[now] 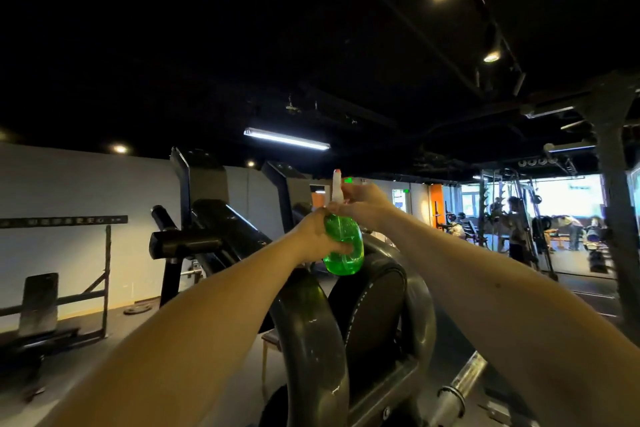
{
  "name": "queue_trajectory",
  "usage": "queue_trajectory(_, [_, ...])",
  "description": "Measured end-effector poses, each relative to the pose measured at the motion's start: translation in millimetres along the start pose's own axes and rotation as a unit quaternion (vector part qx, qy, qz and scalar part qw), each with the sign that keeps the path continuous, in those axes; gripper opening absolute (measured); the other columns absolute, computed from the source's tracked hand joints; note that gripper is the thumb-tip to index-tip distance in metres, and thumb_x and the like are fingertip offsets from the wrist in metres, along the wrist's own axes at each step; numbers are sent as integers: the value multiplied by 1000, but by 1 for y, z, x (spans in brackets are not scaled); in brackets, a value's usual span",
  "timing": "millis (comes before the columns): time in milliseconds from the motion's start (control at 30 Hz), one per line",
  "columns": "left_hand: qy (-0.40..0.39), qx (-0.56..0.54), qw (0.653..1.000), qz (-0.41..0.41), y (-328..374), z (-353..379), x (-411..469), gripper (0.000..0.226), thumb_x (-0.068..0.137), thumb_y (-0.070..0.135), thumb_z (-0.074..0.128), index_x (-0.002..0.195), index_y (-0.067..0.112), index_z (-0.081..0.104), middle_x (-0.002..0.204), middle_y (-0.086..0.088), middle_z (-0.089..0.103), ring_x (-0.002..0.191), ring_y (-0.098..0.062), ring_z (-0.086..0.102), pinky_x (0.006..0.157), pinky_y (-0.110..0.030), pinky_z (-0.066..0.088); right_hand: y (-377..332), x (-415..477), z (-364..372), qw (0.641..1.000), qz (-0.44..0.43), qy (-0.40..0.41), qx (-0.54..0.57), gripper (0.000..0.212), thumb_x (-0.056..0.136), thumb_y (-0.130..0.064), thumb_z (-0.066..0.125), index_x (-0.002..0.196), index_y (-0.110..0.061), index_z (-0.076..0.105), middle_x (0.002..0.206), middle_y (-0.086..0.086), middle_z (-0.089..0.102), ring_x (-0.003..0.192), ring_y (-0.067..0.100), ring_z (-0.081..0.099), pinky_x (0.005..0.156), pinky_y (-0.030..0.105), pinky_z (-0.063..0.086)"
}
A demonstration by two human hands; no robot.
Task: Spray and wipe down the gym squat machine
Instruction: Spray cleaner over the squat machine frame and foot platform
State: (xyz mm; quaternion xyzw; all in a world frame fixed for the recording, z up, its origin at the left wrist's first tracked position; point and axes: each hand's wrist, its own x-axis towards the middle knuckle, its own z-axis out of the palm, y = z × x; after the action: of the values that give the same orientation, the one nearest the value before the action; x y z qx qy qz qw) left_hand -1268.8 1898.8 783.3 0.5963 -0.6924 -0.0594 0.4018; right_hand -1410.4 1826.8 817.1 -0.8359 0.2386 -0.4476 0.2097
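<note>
The translucent green plastic spray bottle (346,250) is gripped round its body by the left hand (311,236). Its white trigger head (336,188) is held at the neck by the curled right hand (363,204). Both are raised just above the 2 shoulder pads of the black padded squat machine (374,298).

Legible text: I can read none | wall strip (64,220): characters, too blurred | far green sign (348,179): too small

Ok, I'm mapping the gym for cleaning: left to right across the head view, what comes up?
Upright black pad, floor weight plate, black roller bar, green spray bottle, standing person, dark steel post.
</note>
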Motion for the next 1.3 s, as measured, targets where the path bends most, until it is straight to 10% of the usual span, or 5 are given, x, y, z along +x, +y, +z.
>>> queue_trajectory(367, [19, -56, 985, -163, -55, -29, 62, 85, 81, 21, 85, 153, 24, 38, 139, -6, 55, 130, -31, 53, 111, -50, 46, 33, 90, 57, 998, 40, -34, 41, 39, 89, -41, 77, 121, -21, 70, 108, -3, 73, 102, 17, 70, 98, 43, 55])
queue_trajectory(533, [23, -90, 972, -214, -85, -34, 87, 81, 80, 19, 85, 149, 25, 43, 131, -5, 59, 123, -31, 57, 105, -51, 51, 46, 124, 77, 996, 60, -61, 22, 39, 92, -45, 73, 120, -20, 68, 105, -3, 67, 94, 11, 64, 75, 26, 46])
queue_trajectory(733, [32, -77, 962, -259, -105, -33, 107, 61, 86, 18, 79, 139, 21, 49, 121, -9, 61, 112, -32, 61, 99, -52, 54, 62, 154, 103, 992, 83, -91, 14, 32, 94, -46, 70, 116, -22, 69, 106, -2, 67, 98, 14, 65, 84, 30, 48])
queue_trajectory(1033, [30, -69, 963, -258, -116, -26, 123, 62, 89, 20, 77, 141, 17, 44, 126, -13, 58, 116, -35, 59, 101, -53, 53, 77, 158, 110, 994, 82, -72, 13, 33, 93, -43, 72, 116, -19, 71, 94, -7, 66, 86, 7, 64, 67, 22, 45])
queue_trajectory(1300, [22, -17, 988, -150, -117, -21, 120, 77, 86, 25, 81, 148, 20, 37, 137, -4, 54, 130, -30, 52, 110, -47, 44, 94, 155, 91, 987, 103, -56, 110, 27, 94, -42, 71, 109, -21, 74, 104, 2, 73, 97, 18, 70, 83, 33, 51])
